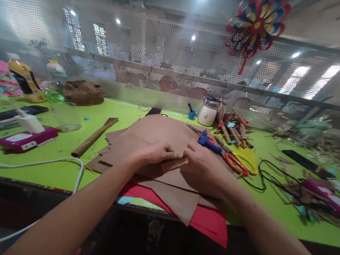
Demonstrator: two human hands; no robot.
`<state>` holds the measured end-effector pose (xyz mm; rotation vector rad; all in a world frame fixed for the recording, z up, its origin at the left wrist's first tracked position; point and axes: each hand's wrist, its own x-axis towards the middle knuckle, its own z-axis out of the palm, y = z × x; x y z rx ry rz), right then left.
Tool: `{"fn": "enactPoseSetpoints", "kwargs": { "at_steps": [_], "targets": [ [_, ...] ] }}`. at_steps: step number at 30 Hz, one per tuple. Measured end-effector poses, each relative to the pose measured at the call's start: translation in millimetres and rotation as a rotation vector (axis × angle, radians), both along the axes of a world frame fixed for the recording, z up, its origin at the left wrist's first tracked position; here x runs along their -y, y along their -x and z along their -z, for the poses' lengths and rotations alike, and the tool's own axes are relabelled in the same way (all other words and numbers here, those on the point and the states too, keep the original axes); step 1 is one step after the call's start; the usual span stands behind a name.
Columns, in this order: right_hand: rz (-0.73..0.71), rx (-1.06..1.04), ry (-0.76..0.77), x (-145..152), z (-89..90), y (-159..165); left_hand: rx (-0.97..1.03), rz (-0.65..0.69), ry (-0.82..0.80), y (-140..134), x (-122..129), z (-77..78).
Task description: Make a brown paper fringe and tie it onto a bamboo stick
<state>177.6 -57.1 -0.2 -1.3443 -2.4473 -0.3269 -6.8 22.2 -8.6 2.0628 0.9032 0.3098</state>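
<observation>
My left hand [158, 152] and my right hand [201, 161] meet over a stack of brown paper sheets [155, 130]. Fingertips of both hands are closed on a small piece of brown paper [173, 164], one at each end; my fingers partly hide it. Just behind my right hand lies a blue glue gun [209, 141], its nozzle end hard to make out. Scissors with orange handles [237, 165] and a yellow-handled pair [251, 161] lie to the right of that hand. Red sheets [212, 227] stick out under the brown ones at the front edge.
Left on the green table [68, 143] are a rolled brown paper tube [94, 137], a purple power strip [29, 139] and a clear cup [67, 117]. Behind stand a white jar [209, 113] and several small brown rolls [234, 132]. A black cable [261, 178] winds at right.
</observation>
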Motion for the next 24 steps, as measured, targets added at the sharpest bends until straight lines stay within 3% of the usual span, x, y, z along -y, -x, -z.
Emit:
{"fn": "enactPoseSetpoints", "kwargs": {
  "at_steps": [7,13,20,24],
  "targets": [
    [-0.015,-0.059,-0.007,-3.6,1.5,-4.0,0.068,0.018,0.099,-6.4,7.8,-1.5],
    [0.018,-0.139,0.008,-12.1,8.2,-6.2,0.053,-0.004,0.033,-7.4,3.8,6.2],
    [-0.12,-0.344,0.158,-26.6,5.1,-19.8,0.119,0.053,0.1,-6.9,6.8,4.8],
    [-0.124,-0.539,0.324,-32.8,3.8,-26.1,0.116,0.066,-0.004,-8.7,10.0,0.3]
  ]
}}
